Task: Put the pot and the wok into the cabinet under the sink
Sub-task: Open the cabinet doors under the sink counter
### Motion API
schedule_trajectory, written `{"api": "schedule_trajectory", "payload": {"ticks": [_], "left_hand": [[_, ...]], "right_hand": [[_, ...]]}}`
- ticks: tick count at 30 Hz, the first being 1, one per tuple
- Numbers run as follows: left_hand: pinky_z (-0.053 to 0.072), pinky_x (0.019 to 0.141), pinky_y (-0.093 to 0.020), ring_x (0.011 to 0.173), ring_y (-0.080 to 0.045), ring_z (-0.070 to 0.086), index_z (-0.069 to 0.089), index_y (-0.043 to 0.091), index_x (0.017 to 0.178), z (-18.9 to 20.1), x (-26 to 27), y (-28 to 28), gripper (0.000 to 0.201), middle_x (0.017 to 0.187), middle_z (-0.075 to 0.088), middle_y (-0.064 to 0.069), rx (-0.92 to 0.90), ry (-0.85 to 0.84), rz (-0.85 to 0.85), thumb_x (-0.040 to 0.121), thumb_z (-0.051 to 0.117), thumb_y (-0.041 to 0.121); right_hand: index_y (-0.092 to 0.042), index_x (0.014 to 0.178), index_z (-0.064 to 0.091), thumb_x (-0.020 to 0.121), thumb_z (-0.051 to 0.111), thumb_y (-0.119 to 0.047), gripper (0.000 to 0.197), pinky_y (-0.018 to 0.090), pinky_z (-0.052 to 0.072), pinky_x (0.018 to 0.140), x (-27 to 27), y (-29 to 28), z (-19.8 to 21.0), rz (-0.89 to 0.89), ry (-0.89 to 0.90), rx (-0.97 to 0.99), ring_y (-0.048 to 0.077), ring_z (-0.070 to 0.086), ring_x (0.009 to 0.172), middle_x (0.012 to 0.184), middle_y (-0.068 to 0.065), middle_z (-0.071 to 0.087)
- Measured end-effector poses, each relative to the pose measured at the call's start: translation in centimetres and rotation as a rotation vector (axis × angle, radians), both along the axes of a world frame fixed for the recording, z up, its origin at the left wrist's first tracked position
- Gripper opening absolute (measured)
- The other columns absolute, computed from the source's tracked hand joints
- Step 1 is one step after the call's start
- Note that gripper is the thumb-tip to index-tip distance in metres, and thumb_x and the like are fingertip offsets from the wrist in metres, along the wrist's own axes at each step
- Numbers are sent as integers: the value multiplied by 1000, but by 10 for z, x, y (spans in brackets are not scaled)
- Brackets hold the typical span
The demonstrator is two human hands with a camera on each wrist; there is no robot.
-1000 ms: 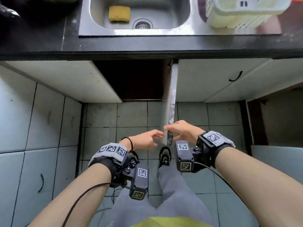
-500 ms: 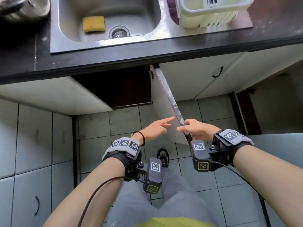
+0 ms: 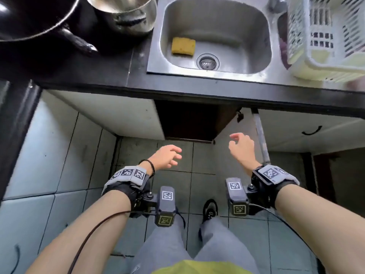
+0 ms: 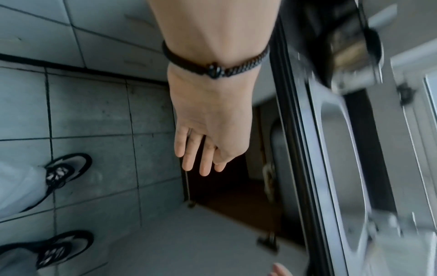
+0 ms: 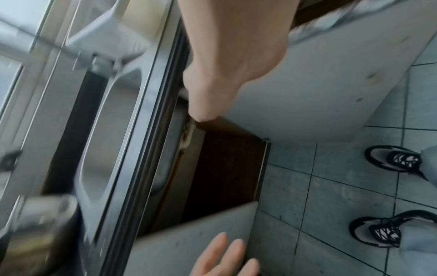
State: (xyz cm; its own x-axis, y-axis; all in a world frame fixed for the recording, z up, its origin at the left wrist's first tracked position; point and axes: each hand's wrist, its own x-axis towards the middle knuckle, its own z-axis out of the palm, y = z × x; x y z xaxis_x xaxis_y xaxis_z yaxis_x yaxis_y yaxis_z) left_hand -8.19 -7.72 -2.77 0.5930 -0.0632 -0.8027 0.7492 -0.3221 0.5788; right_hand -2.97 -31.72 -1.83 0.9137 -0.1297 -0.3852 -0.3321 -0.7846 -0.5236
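Observation:
A black wok (image 3: 29,18) with a long handle sits on the dark counter at the far left. Right beside it stands a steel pot (image 3: 122,12). Below the sink (image 3: 215,34) the cabinet (image 3: 189,121) is a dark opening, with its left door (image 3: 110,113) and right door (image 3: 261,135) both swung out. My left hand (image 3: 173,157) hovers in front of the opening, fingers relaxed and empty (image 4: 203,164). My right hand (image 3: 235,142) hangs empty just left of the right door's edge, fingers loosely curled (image 5: 203,112).
A yellow sponge (image 3: 183,46) lies in the sink basin. A pale slotted basket (image 3: 325,36) stands to the sink's right. Grey floor tiles (image 3: 173,186) lie under my hands, and my shoes (image 3: 210,209) stand close to the cabinet.
My right hand has let go of the right door's edge, and the door stands wider open. Both hands have moved apart. The view has lifted, bringing the wok and pot into sight.

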Motion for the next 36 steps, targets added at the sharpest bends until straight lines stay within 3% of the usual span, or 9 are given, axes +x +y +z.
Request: {"api": "schedule_trajectory", "payload": {"ticks": [3,7,10,14,18,21,27,32,36], "left_hand": [[43,62,-20,74,-14,60,54,10,129,8,2,55,38,113,63,-5,32,-24,221,95,36,8],[47,73,-22,95,-25,61,51,12,131,12,2,111,38,131,60,-8,35,-54,454,97,34,10],[49,84,-26,101,-25,62,49,13,133,12,7,135,38,132,58,-5,14,-68,586,98,33,12],[47,95,-35,102,-24,61,47,14,136,4,24,147,39,121,56,-1,-13,-35,684,98,38,13],[47,84,-28,97,-23,58,46,17,134,0,48,151,37,113,54,-1,-41,11,722,99,37,11],[35,59,-19,74,-16,50,43,26,126,-9,71,153,35,92,53,5,-91,41,776,98,34,6],[43,68,-20,73,-8,51,44,6,137,-22,101,148,42,107,53,-5,-30,-10,775,96,41,6],[36,47,-12,66,-10,45,35,10,141,-29,96,146,44,81,48,5,-156,8,758,99,30,2],[34,39,-7,65,-10,44,40,21,131,-28,81,144,37,82,49,8,-212,-12,787,99,32,5]], "right_hand": [[-10,120,61,89,44,-6,35,24,37,92,15,54,-12,111,235,136,25,56,117,126,8,62],[-10,122,58,91,46,-8,34,29,46,78,35,121,-20,232,437,252,18,54,97,117,6,61],[-8,130,51,93,47,-10,37,39,49,89,51,163,-18,214,483,335,20,54,96,114,12,58],[-9,146,26,94,51,-13,59,43,45,102,75,205,-19,274,545,400,29,51,123,132,11,50],[-7,150,15,92,56,-19,72,45,38,110,102,234,-28,289,537,380,26,41,134,152,9,34],[1,145,28,94,55,-22,62,38,37,109,116,242,-35,302,573,289,28,45,130,141,6,44],[0,145,32,96,46,-15,54,29,33,104,127,234,-42,292,624,229,27,41,134,148,14,41],[-10,148,31,91,40,-2,59,24,37,96,122,233,-39,348,574,278,24,43,134,152,8,38],[-7,137,41,82,35,13,58,35,36,111,106,237,-39,356,499,381,21,36,140,148,11,42]]}}
